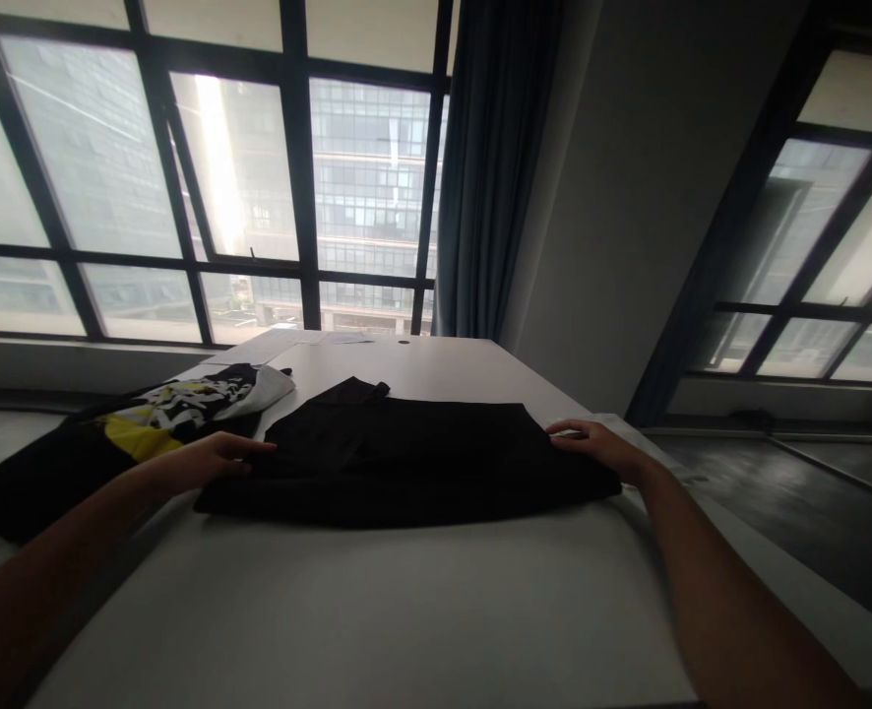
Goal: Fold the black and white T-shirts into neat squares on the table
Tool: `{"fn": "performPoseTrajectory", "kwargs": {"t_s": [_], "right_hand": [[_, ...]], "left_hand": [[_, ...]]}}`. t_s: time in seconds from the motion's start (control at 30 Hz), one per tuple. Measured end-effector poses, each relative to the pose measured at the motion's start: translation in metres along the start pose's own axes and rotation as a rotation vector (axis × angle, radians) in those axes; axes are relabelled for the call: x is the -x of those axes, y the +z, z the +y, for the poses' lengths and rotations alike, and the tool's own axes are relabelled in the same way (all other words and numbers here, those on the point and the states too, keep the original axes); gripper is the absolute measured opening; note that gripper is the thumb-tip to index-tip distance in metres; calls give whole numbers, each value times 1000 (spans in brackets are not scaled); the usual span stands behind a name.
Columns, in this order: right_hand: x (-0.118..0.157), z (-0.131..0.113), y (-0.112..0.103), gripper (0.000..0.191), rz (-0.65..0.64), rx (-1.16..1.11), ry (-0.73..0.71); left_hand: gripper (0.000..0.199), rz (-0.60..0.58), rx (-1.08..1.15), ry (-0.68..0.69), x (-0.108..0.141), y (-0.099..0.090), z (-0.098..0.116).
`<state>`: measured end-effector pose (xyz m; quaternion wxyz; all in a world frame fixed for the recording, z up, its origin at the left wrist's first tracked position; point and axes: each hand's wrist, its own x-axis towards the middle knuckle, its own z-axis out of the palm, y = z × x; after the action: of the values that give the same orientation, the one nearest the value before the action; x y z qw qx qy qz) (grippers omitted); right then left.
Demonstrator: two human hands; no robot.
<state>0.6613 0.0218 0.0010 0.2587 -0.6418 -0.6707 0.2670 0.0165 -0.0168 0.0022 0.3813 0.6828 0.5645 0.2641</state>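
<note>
A black garment (421,463) lies spread across the white table (377,611), with a folded part sticking up at its far left edge. At the garment's left edge, my left hand (218,461) pinches the cloth between thumb and fingers. My right hand (594,445) grips the upper right edge of the same garment, its fingertips on the fabric. Another garment (141,423), black with yellow and white patches, lies to the left, beyond and beside my left forearm.
Papers (288,340) lie at the table's far left end, near a small round hole. Something pale and translucent (617,425) is behind my right hand. Windows and a blue curtain (480,177) stand beyond the table, with a wall on the right.
</note>
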Motion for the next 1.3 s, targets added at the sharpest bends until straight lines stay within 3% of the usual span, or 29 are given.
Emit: {"fn": "performPoseTrajectory", "kwargs": {"t_s": [0.2, 0.3, 0.37, 0.4, 0.5, 0.57, 0.63, 0.87, 1.1, 1.23, 1.3], "right_hand": [[-7, -1, 8, 55, 205, 556, 91], [-4, -20, 20, 51, 234, 680, 4], [-1, -40, 35, 46, 205, 656, -105], [1, -50, 45, 45, 163, 607, -168], [5, -71, 76, 59, -57, 492, -280], [5, -74, 93, 72, -184, 509, -208], [4, -70, 102, 79, -235, 543, -128], [-11, -50, 103, 86, -135, 565, -109], [-4, -56, 94, 93, -159, 600, -48], [-1, -59, 90, 89, -8, 593, -192], [-3, -56, 91, 83, -22, 574, -201]], "left_hand": [[64, 60, -137, 37, -4, -1, -8], [71, 255, -348, 92, -5, 9, 0], [66, 399, -487, 223, -7, 24, 10], [64, 408, -539, 308, -8, 34, 14], [62, 172, -641, 456, -14, 61, 19], [65, 10, -689, 410, -18, 70, 13], [68, -47, -718, 313, -23, 71, 2], [71, 19, -765, 174, -33, 61, -21], [76, 38, -781, 207, -25, 59, -22], [73, 25, -759, 173, -22, 52, -24], [75, 0, -758, 129, -22, 52, -22]]}}
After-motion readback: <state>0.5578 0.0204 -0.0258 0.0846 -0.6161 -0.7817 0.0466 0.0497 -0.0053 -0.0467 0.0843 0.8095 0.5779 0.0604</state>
